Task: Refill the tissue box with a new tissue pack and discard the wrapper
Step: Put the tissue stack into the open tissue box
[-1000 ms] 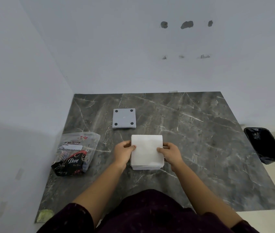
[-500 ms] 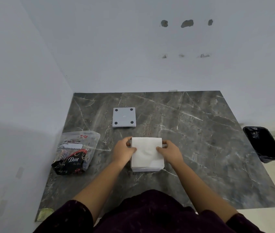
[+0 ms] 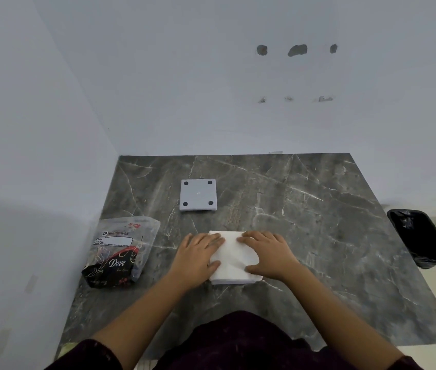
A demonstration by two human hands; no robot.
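A square stack of white folded tissues [image 3: 234, 259] lies on the dark grey marble-patterned bench [image 3: 318, 236], close to the person's body. The left hand [image 3: 198, 256] rests flat on its left side and the right hand [image 3: 266, 253] on its right, fingers spread and pressing down on the top sheet, which wrinkles between them. Beyond the stack, a pale grey square box [image 3: 198, 194] with four black feet sits upside down. To the left lies the clear and black plastic Dove wrapper [image 3: 119, 253], crumpled. A black bin [image 3: 422, 237] stands on the floor, right of the bench.
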